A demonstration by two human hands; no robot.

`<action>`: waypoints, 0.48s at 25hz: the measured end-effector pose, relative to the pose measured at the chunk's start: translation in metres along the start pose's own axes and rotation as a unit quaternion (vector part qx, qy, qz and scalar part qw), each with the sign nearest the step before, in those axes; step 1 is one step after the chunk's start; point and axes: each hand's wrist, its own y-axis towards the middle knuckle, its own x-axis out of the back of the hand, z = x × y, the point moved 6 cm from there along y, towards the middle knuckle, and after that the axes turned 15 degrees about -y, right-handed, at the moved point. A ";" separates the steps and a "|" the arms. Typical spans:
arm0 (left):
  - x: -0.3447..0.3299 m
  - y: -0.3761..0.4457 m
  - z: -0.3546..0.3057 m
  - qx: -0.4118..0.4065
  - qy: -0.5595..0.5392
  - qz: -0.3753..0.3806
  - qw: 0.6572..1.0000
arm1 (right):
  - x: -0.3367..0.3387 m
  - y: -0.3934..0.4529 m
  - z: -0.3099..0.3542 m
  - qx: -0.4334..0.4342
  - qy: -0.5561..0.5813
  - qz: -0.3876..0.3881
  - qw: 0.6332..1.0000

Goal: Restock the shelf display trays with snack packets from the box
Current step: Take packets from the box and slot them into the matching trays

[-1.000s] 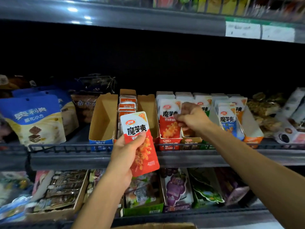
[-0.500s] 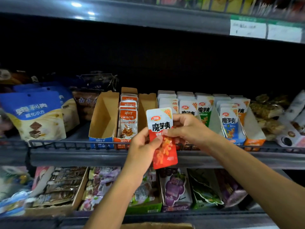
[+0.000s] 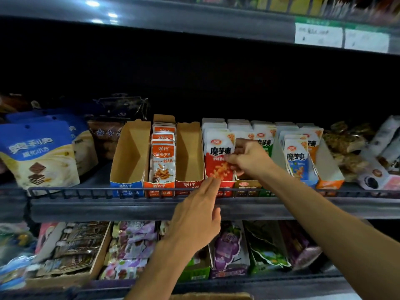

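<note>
The red-and-white snack packet with black lettering had gone from the left hand to the right in the last second, and it now stood upright at the front of the red cardboard display tray on the dark wire-fronted shelf. A second before, the left hand had held it out in front of the shelf; half a second before, both hands had met on it. Now the right hand pinched the packet's right edge between curled fingers and thumb, seating it against the white packets behind. The left hand had let go and hung just below the tray front, fingers straight and relaxed, its fingertips close to the packet's lower edge. To my eye this packet was all but placed. The two brown-lined trays, the blue-fronted one and the red-fronted one, stood bare either side of the orange packets, so restocking had a way to go.
</note>
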 end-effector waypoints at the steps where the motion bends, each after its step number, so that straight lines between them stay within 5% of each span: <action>1: 0.000 0.000 -0.001 -0.003 0.010 0.008 1.000 | -0.002 -0.003 -0.002 -0.002 -0.006 -0.028 1.000; 3: 0.000 0.000 -0.001 -0.006 0.003 0.011 1.000 | 0.002 -0.021 0.003 0.074 -0.096 -0.141 0.983; 5: 0.003 0.001 0.000 -0.013 -0.026 0.004 1.000 | -0.007 -0.040 0.015 0.239 -0.272 -0.165 0.917; 8: 0.007 0.002 0.002 -0.020 -0.080 -0.010 0.997 | -0.026 -0.045 0.013 0.278 -0.456 -0.005 0.845; 12: 0.010 0.003 0.006 0.005 -0.126 -0.028 0.992 | -0.041 -0.027 0.008 0.241 -0.449 0.103 0.854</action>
